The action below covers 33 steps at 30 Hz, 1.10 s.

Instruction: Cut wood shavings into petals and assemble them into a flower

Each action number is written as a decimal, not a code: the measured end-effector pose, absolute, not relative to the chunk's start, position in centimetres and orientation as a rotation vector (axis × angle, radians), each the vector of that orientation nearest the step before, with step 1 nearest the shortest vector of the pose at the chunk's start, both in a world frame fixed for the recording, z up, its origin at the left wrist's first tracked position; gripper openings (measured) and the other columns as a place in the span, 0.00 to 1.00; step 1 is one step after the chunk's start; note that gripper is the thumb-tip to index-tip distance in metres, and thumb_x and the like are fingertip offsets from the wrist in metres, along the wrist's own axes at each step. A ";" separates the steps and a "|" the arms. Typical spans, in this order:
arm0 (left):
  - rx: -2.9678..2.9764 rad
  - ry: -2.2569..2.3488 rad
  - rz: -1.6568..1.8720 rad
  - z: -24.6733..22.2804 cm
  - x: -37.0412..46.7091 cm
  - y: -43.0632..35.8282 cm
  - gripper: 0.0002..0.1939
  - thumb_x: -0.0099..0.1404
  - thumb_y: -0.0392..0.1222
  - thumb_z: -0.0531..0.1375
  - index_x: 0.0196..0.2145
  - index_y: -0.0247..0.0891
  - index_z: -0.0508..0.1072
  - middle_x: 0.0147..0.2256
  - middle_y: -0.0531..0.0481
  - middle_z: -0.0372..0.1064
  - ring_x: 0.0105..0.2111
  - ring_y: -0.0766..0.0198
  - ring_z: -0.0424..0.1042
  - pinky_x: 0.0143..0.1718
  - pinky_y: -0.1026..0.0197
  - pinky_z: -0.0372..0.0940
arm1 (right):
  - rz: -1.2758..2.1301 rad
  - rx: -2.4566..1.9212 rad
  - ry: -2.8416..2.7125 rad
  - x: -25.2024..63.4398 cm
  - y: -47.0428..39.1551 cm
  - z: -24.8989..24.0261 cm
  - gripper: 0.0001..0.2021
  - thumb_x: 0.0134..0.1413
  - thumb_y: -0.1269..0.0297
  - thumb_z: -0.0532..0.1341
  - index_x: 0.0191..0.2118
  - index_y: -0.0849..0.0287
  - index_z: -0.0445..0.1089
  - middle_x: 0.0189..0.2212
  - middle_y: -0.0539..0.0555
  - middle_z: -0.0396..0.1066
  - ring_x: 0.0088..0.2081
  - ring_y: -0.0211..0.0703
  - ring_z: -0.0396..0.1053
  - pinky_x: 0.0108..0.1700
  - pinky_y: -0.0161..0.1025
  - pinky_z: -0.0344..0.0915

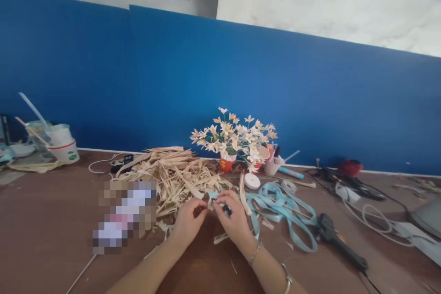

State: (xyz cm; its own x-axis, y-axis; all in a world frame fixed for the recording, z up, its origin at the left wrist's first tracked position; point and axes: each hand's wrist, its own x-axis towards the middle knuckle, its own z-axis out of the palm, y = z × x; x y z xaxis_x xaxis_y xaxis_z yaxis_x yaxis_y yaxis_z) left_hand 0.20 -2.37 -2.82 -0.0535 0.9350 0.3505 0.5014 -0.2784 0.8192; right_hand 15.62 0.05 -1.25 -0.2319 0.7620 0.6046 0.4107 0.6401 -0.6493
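My left hand (pixel 189 221) and my right hand (pixel 234 218) meet over the near middle of the table, fingertips almost touching. Both are closed in a pinch on a small pale piece of dried husk (pixel 210 204). A short bit of light blue ribbon (pixel 213 195) shows just beyond the fingertips. Something small and dark is partly visible under my right hand, too covered to name. Behind my hands lies a heap of dried husk strips (pixel 172 172). Right of my right hand is a loose tangle of light blue ribbon (pixel 275 204).
Husk flowers (pixel 237 138) stand in red pots at the back. A white roll (pixel 252 181) lies before them. To the right are a black glue gun (pixel 339 241) and white cables (pixel 370 220). A blurred-out item (pixel 126 216) lies left; a paper cup (pixel 65 151) stands far left.
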 end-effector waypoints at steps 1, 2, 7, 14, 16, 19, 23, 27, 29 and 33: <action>1.787 1.522 1.286 -2.8 0.2 -2.3 0.06 0.55 0.35 0.55 0.27 0.38 0.72 0.27 0.51 0.70 0.28 0.63 0.68 0.31 0.63 0.61 | 0.448 -0.933 -1.857 15.6 0.0 -1.2 0.04 0.50 0.69 0.57 0.28 0.59 0.69 0.33 0.55 0.65 0.38 0.43 0.65 0.42 0.40 0.63; 1.791 1.522 1.284 -2.8 0.2 -2.3 0.05 0.54 0.35 0.55 0.26 0.38 0.72 0.26 0.51 0.70 0.28 0.63 0.68 0.31 0.63 0.61 | 0.457 -0.934 -1.854 15.6 0.0 -1.2 0.04 0.50 0.69 0.57 0.28 0.59 0.69 0.33 0.55 0.65 0.38 0.43 0.65 0.42 0.40 0.63; 1.794 1.526 1.254 -2.7 0.2 -2.4 0.05 0.55 0.37 0.55 0.26 0.38 0.71 0.26 0.51 0.69 0.28 0.63 0.67 0.32 0.63 0.61 | 0.481 -0.943 -1.843 15.5 -0.2 -1.1 0.04 0.49 0.70 0.58 0.28 0.58 0.69 0.34 0.55 0.65 0.39 0.43 0.64 0.42 0.39 0.62; 1.773 1.506 1.238 -2.8 0.2 -2.5 0.05 0.55 0.37 0.55 0.26 0.37 0.71 0.25 0.51 0.68 0.26 0.64 0.66 0.29 0.64 0.59 | 0.490 -0.971 -1.831 15.5 -0.2 -1.0 0.04 0.49 0.70 0.58 0.27 0.59 0.69 0.34 0.55 0.65 0.39 0.43 0.65 0.43 0.39 0.62; 1.773 1.501 1.240 -2.8 0.2 -2.5 0.05 0.55 0.37 0.55 0.25 0.37 0.71 0.25 0.51 0.68 0.26 0.64 0.66 0.29 0.64 0.59 | 0.491 -0.977 -1.825 15.5 -0.2 -1.0 0.04 0.49 0.70 0.58 0.27 0.59 0.69 0.34 0.55 0.65 0.38 0.43 0.65 0.42 0.39 0.62; 1.774 1.505 1.247 -2.8 0.2 -2.4 0.05 0.55 0.36 0.55 0.25 0.37 0.71 0.25 0.51 0.68 0.25 0.64 0.66 0.29 0.64 0.60 | 0.484 -0.976 -1.823 15.5 -0.1 -1.0 0.04 0.48 0.70 0.58 0.27 0.59 0.69 0.33 0.55 0.66 0.38 0.43 0.65 0.41 0.39 0.62; 1.756 1.500 1.268 -2.7 0.3 -2.4 0.05 0.53 0.36 0.55 0.25 0.37 0.71 0.25 0.51 0.69 0.25 0.64 0.66 0.28 0.64 0.61 | 0.484 -0.974 -1.820 15.5 -0.1 -1.1 0.04 0.48 0.70 0.58 0.27 0.59 0.68 0.33 0.55 0.65 0.38 0.43 0.65 0.41 0.39 0.63; 1.678 1.503 1.245 -2.6 0.4 -2.5 0.05 0.53 0.37 0.56 0.26 0.37 0.72 0.23 0.52 0.69 0.24 0.64 0.67 0.27 0.64 0.62 | 0.511 -0.987 -1.818 15.5 -0.1 -1.1 0.04 0.49 0.69 0.58 0.27 0.59 0.68 0.34 0.55 0.65 0.38 0.42 0.65 0.40 0.38 0.63; 1.635 1.508 1.229 -2.5 0.5 -2.5 0.05 0.52 0.37 0.56 0.27 0.37 0.72 0.23 0.52 0.69 0.24 0.64 0.67 0.27 0.64 0.62 | 0.520 -0.997 -1.812 15.6 -0.2 -1.0 0.04 0.50 0.69 0.57 0.27 0.59 0.68 0.34 0.55 0.64 0.37 0.42 0.65 0.39 0.37 0.63; 1.631 1.511 1.207 -2.4 0.5 -2.5 0.06 0.53 0.38 0.56 0.29 0.36 0.72 0.24 0.51 0.71 0.24 0.64 0.68 0.27 0.64 0.63 | 0.508 -0.997 -1.786 15.8 0.0 -0.9 0.04 0.51 0.68 0.57 0.27 0.59 0.67 0.33 0.54 0.65 0.37 0.42 0.65 0.40 0.38 0.62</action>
